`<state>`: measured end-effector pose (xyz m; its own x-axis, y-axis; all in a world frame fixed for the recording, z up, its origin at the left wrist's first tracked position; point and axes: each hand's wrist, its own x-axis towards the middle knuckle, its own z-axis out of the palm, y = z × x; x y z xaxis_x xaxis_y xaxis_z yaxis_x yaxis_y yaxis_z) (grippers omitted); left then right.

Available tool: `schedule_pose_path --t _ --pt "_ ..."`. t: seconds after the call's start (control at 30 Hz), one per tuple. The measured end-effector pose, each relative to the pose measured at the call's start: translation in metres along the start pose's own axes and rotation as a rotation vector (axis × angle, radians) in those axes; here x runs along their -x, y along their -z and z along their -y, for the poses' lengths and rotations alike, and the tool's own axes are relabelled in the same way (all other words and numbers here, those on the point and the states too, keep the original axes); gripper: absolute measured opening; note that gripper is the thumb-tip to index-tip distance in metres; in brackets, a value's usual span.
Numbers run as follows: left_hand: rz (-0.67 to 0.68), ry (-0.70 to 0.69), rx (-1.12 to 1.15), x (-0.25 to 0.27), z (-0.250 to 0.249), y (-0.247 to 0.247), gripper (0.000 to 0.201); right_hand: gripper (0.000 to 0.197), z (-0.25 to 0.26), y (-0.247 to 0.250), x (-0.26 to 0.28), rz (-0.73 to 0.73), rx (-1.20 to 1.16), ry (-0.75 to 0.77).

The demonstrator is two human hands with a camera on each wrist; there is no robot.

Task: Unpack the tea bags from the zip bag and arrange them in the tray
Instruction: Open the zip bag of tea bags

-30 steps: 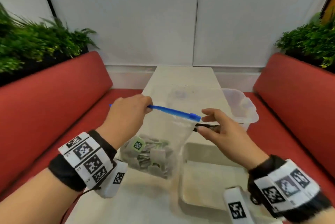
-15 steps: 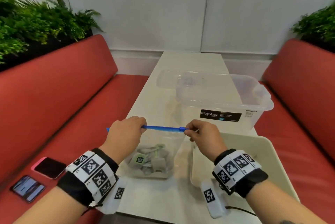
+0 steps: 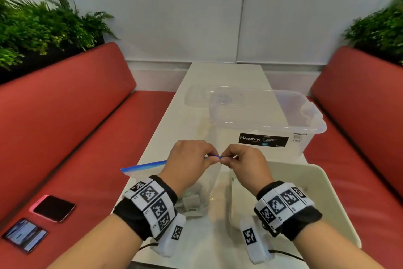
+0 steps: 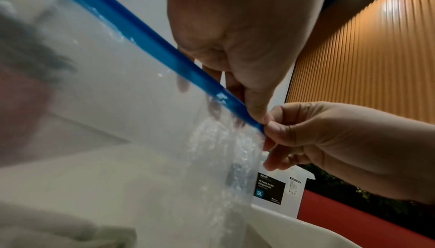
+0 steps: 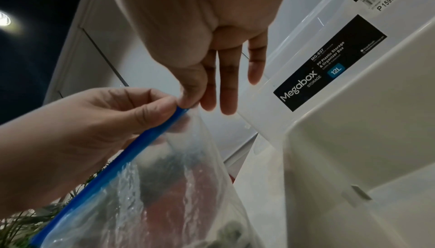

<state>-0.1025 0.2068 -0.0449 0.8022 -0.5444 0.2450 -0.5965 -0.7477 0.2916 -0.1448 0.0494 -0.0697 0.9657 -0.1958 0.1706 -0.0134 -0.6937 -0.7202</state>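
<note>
A clear zip bag [image 3: 210,178] with a blue zip strip [image 3: 144,167] hangs over the table, with tea bags [image 3: 192,202] piled at its bottom. My left hand [image 3: 214,158] and right hand [image 3: 224,158] meet at the strip's right end, and each pinches it between thumb and fingers. The left wrist view shows my left hand [image 4: 261,116] pinching the strip [image 4: 141,34] right against the right hand [image 4: 329,140]. In the right wrist view my right hand [image 5: 190,101] pinches the strip's corner [image 5: 181,111]. The cream tray [image 3: 316,181] sits just right of the bag.
A clear Megabox storage box [image 3: 261,116] stands behind the hands, with a clear lid [image 3: 196,96] behind it. Two phones [image 3: 54,207] lie on the red bench at the left. Red benches run along both sides of the narrow table [image 3: 218,72].
My left hand has slid right along the blue strip until it meets my right hand. The strip's left end now sticks out free. The bag sits lower.
</note>
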Motion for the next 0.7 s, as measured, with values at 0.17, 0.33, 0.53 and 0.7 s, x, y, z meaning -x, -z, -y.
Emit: schedule_pose_path --t 0.17,0.33,0.53,0.7 --pt "-0.059 0.034 -0.069 0.015 0.035 0.019 0.017 0.025 -0.006 0.003 -0.003 -0.045 -0.017 -0.054" --pt "-0.098 0.136 -0.078 0.045 0.083 0.038 0.008 0.019 -0.014 0.004 -0.005 -0.046 -0.018 -0.032" --pt "-0.091 0.225 -0.073 0.066 0.109 0.046 0.004 0.022 -0.018 0.002 -0.006 -0.041 -0.010 0.000" --pt "-0.057 0.242 -0.053 0.071 0.115 0.047 0.005 0.021 -0.017 0.001 -0.007 -0.044 -0.002 -0.002"
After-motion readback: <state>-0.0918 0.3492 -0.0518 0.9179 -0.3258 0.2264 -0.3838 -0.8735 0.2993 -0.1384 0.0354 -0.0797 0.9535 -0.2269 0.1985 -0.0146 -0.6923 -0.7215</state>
